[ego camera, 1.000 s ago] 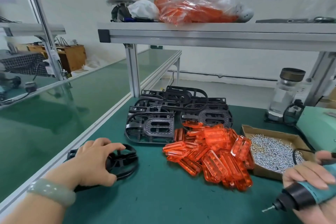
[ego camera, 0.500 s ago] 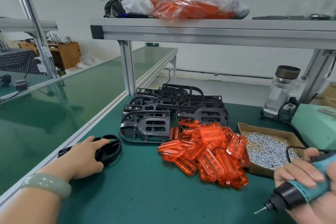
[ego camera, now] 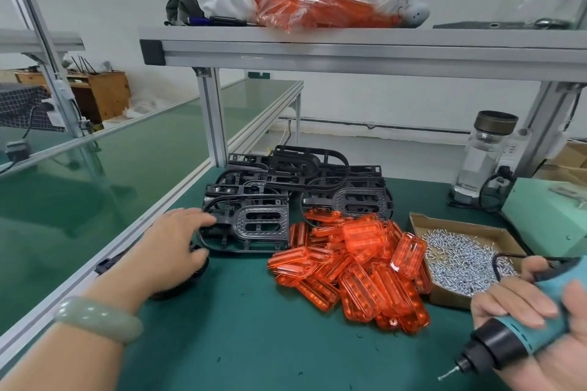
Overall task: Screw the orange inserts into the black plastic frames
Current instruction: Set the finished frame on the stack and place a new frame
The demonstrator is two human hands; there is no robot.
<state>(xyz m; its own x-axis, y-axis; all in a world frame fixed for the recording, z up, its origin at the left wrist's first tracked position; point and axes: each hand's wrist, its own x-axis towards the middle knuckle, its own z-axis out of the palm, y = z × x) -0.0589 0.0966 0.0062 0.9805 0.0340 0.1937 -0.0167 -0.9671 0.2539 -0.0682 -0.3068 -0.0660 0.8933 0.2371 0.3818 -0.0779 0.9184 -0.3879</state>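
Observation:
A stack of black plastic frames (ego camera: 295, 174) lies at the back of the green mat. The nearest frame (ego camera: 257, 225) sits at the stack's front left. My left hand (ego camera: 178, 244) reaches forward, its fingers stretched onto that frame's left rim and its thumb beside the edge. Another black frame (ego camera: 178, 284) lies under my palm, mostly hidden. A heap of orange inserts (ego camera: 355, 267) is piled right of centre. My right hand (ego camera: 521, 305) grips a teal electric screwdriver (ego camera: 521, 343) at the lower right, its bit pointing down and to the left.
A cardboard box of screws (ego camera: 467, 251) sits right of the inserts. Behind it stand a glass bottle (ego camera: 486, 152) and a pale green power unit (ego camera: 546, 216). An aluminium shelf (ego camera: 349, 44) with a bag of orange parts (ego camera: 317, 3) hangs overhead, on a post (ego camera: 211, 117).
My left hand has left the black frame at the table's left edge and moved forward and right to the nearest stacked frame. My right hand keeps its hold on the screwdriver.

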